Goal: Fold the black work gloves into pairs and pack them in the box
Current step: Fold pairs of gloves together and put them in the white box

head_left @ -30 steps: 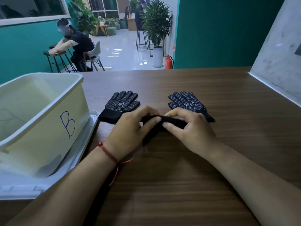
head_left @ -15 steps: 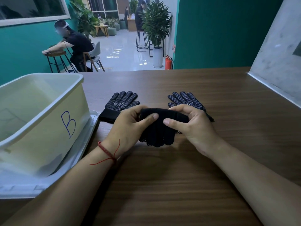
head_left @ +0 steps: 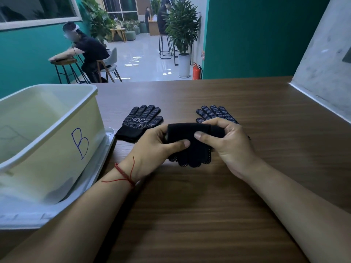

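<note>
Our left hand (head_left: 153, 147) and right hand (head_left: 227, 141) grip the folded black dotted glove bundle (head_left: 191, 147), thumbs pinching its near face.

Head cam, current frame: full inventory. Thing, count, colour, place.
glove bundle: 1, black, white dots, table's middle, held
flat gloves: 2, black, white dots, on table behind bundle, one left, one right
box: 1, cream, blue B, table's left
lid: 1, white, under box
table: 1, brown wood
seated person: 1, dark top, background left
tall potted plant: 1, green, background
fire extinguisher: 1, red, beside plant's pot
bracelet: 1, red string, left wrist
left hand: 1, grips bundle's left side
right hand: 1, grips bundle's right side
</note>
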Demonstrator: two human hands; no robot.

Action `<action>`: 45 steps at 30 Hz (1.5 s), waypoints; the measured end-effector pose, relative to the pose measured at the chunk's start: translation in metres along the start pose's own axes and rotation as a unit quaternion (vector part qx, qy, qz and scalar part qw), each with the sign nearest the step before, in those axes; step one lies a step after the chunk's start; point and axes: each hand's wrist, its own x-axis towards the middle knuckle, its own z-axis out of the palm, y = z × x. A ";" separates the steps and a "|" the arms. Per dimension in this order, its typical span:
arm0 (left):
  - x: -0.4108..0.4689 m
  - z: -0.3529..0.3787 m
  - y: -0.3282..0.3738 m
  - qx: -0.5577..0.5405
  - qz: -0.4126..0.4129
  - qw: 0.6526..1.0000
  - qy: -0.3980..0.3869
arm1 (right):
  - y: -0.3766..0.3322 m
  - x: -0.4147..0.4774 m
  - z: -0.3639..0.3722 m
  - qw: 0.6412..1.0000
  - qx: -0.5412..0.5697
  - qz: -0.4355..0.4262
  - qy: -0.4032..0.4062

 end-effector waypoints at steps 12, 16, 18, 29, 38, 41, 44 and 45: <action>-0.002 0.003 0.001 -0.029 -0.007 0.999 -0.035 | -0.001 -0.001 -0.003 0.995 0.052 0.075 -0.050; -0.001 0.001 0.001 -0.036 0.001 0.999 -0.016 | -0.004 -0.002 -0.005 0.988 0.089 0.074 -0.098; 0.000 -0.002 0.001 -0.066 0.004 0.998 0.000 | -0.006 -0.002 -0.006 0.980 0.126 0.078 -0.133; -0.003 -0.011 0.011 -0.188 -0.019 0.981 -0.041 | -0.008 -0.002 -0.004 0.966 0.190 0.093 -0.146; 0.009 -0.016 0.008 -0.286 -0.180 0.941 -0.004 | -0.006 -0.001 -0.004 0.983 0.127 0.063 -0.120; 0.006 -0.006 0.011 -0.261 -0.186 0.947 -0.010 | -0.004 -0.002 -0.001 0.990 0.088 0.032 -0.104; 0.004 0.001 0.011 -0.232 -0.168 0.957 0.042 | -0.004 -0.002 -0.001 0.992 0.062 0.055 -0.095; 0.005 0.001 0.009 -0.241 -0.166 0.955 0.053 | -0.004 -0.001 -0.002 0.990 0.074 0.080 -0.089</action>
